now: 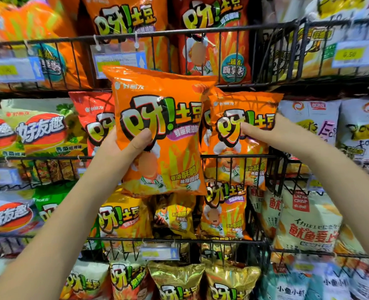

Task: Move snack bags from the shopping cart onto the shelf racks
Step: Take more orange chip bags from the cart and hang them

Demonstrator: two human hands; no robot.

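Held upright in the air: the larger orange potato-stick bag [159, 131], in front of the middle wire rack [233, 157], covering part of its front rail and overlapping the left edge of a second orange bag [242, 135]. Gripped at its left edge by the left hand [123, 146], thumb pressed flat across the printed front, other fingers hidden behind. Second orange bag standing inside that rack, lower half behind the wire front, top poking above it; pinched at its right side by the right hand [265, 132], thumb on the front, fingers out of sight behind. Just left, a red bag [90, 120] of the same brand, partly covered. Above, an upper wire rack [179, 31] with more orange bags and a clipped price tag [119, 61]. Below, a lower rack [200, 241] with yellow and orange bags, then gold bags [177, 280] at the bottom. Green-and-red bags [40, 131] far left, white bags [309, 120] far right.
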